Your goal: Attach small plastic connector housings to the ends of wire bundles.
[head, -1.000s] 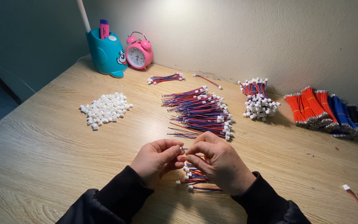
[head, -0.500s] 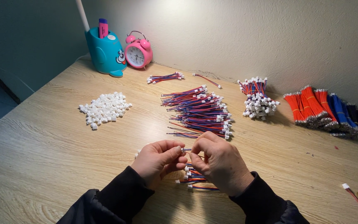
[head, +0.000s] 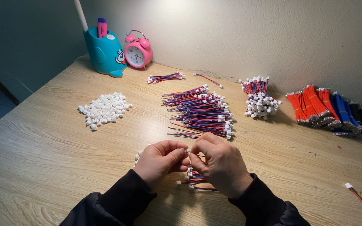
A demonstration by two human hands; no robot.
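Observation:
My left hand (head: 161, 161) and my right hand (head: 218, 165) meet low in the middle of the wooden table (head: 51, 155), fingertips pinched together on a thin wire piece (head: 188, 152) between them. Whether a white connector is in the left fingers is hidden. Under my hands lies a small bunch of red-blue wires with white plugs (head: 195, 181). Just beyond my hands spreads a large heap of red-blue wire leads (head: 200, 111). A pile of loose white connector housings (head: 104, 109) sits to the left.
A teal pen holder (head: 104, 52) and a pink alarm clock (head: 138, 51) stand by the back wall. A small wire bundle (head: 165, 78), an upright bundle with white plugs (head: 259, 98), and red, blue and black wire bundles (head: 334, 109) lie further back. One stray lead (head: 359, 199) rests at lower right.
My hands have stayed in place, fingers shifting slightly around the wire piece. Nothing else on the table has moved.

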